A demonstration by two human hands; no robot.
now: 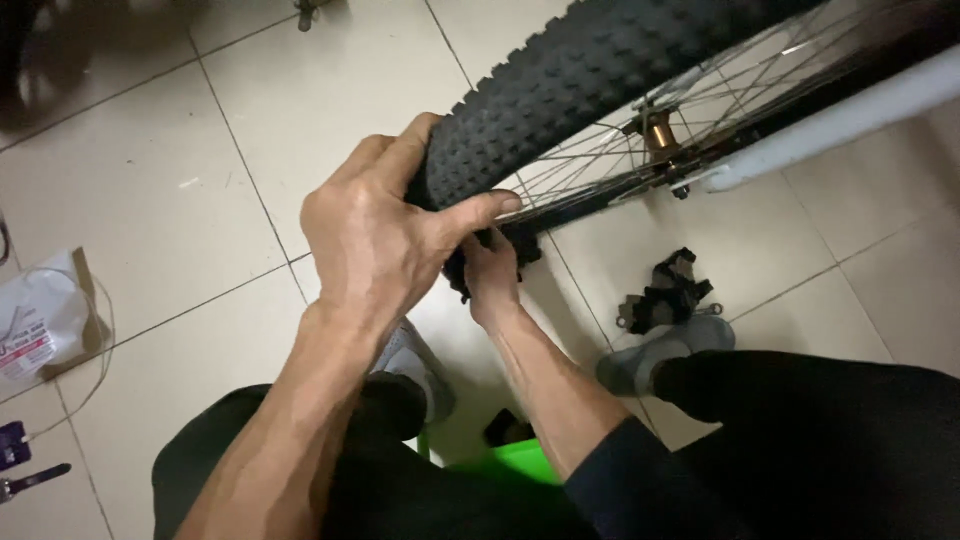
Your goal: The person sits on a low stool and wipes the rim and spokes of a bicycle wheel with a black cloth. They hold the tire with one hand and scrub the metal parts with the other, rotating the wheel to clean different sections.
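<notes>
A bicycle wheel with a knobby black tyre (590, 70) and thin metal spokes (640, 150) fills the upper right. My left hand (385, 235) wraps over the tyre's lower end, thumb along the rim edge. My right hand (490, 280) reaches up beneath the rim and pinches a small black part (520, 245) by the rim; the left hand partly hides its fingers. A brass-coloured hub piece (660, 130) sits among the spokes.
A white frame tube (840, 120) crosses the wheel at upper right. On the tiled floor (200, 190) lie a black brake part (670, 290), a plastic packet with a cable (40, 320) and a small tool (30, 480). A green stool (510, 465) shows between my knees.
</notes>
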